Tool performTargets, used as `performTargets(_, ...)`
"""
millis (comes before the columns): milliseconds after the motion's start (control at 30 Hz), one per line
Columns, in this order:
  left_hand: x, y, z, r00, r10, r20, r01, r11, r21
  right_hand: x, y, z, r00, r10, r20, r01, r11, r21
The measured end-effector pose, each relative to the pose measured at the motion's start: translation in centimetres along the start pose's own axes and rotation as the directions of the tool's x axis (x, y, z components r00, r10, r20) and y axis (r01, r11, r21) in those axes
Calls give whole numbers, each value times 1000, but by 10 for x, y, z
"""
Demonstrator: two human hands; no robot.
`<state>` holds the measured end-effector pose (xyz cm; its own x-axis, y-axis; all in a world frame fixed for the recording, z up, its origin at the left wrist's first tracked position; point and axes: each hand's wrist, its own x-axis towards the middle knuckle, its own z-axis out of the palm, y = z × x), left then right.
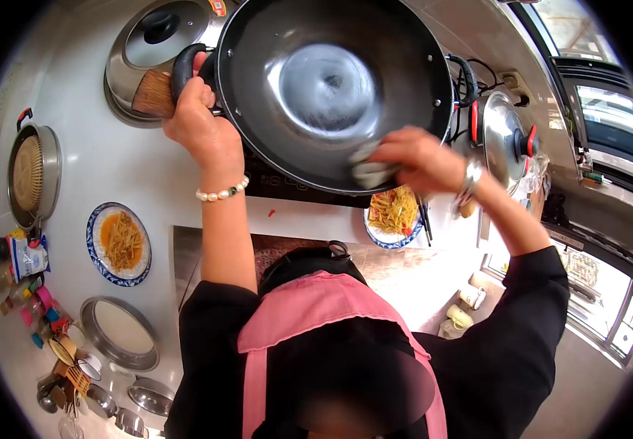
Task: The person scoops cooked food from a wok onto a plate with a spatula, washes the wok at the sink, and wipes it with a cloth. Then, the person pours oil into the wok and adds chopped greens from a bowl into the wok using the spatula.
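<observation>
A large dark wok (258, 121) tilts toward me, its inner bottom shiny. My left hand (198, 121) is closed round its black loop handle (183, 69). A brown wooden piece (153, 94) sticks out beside that hand; what it belongs to is hidden. My right hand (422, 157), slightly blurred, grips a bunched greyish cloth (372, 170) against the near right inner side of the wok. Just below this hand is a blue-rimmed plate of shredded food (393, 212), with dark chopsticks (425, 219) at its edge.
A black cooktop (276, 179) lies under the wok. A lidded pot (122, 62) stands at the back left, another glass lid (503, 139) at right. On the left counter are a second plate of food (120, 245), a steel pan (54, 172) and a round tray (120, 329).
</observation>
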<state>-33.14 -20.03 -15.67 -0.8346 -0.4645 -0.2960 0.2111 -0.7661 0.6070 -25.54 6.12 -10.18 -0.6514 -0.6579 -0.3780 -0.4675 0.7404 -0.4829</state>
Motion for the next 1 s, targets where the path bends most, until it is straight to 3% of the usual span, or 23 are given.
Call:
performTargets(67, 1, 2, 1, 1000, -6, 21, 5, 1000, 15, -15, 42, -30, 997, 71, -23, -72, 832, -549)
performTargets(100, -1, 2, 2, 1000, 1, 17, -1, 1000, 25, -16, 75, -43, 990, 75, -120, -135, 761, -635)
performTargets(133, -3, 1, 4, 1000, 8, 15, -8, 999, 34, -19, 95, -52, 953, -32, -302, -199, 686, -700)
performTargets(233, -1, -2, 0, 1000, 8, -8, -8, 999, 37, -19, 98, -41, 865, -49, -499, -271, 792, -548)
performTargets(333, 2, -6, -5, 999, -38, -35, 40, 998, 53, -35, 26, 2, 811, 182, -556, -417, 846, -331)
performTargets(367, 2, -8, -5, 999, -25, -39, 28, 996, 79, -36, 7, 16, 831, 256, -495, -393, 899, -195)
performTargets(433, -2, -3, 3, 999, 34, -5, -33, 991, 129, -23, -33, 15, 909, 219, -353, -201, 976, 87)
performTargets(500, -1, 0, 2, 1000, -20, 8, 20, 999, 33, 0, -35, -5, 940, 174, -295, -69, 940, 334)
performTargets(533, 0, 1, 3, 1000, -15, 2, 15, 1000, 27, 18, -26, -15, 882, 72, -465, 72, 956, 286)
performTargets(567, -1, 1, 3, 1000, -13, -5, 14, 1000, 26, 38, -14, -25, 843, 127, -523, 73, 936, 346)
performTargets(600, -2, 2, 2, 1000, -14, -15, 14, 999, 29, 65, 6, -36, 758, -17, -652, 120, 986, 114)
performTargets(633, -2, 2, 1, 1000, -18, 1, 18, 999, 43, 91, 25, -43, 700, -40, -713, 119, 991, 61)
performTargets(700, -3, 1, -3, 999, -28, 24, 27, 997, 70, 148, 75, -36, 537, 0, -844, 1, 1000, 1)
performTargets(767, 2, -1, -6, 995, -11, 104, -1, 992, 124, 194, 111, -15, 404, 174, -898, -148, 981, 124)
performTargets(833, 4, -1, -11, 992, -2, 123, -18, 987, 157, 217, 98, 11, 417, 183, -890, -158, 979, 127)
performTargets(900, 0, 1, -8, 995, 3, 99, -17, 989, 144, 217, 69, 34, 668, 139, -731, 55, 970, 235)
performTargets(967, -1, 0, -10, 998, 8, 68, -16, 993, 114, 188, 25, 36, 953, 144, -266, 52, 790, 611)
performTargets(1000, -2, -1, -10, 999, 14, 43, -18, 995, 100, 165, 2, 32, 984, 102, -149, 40, 683, 729)
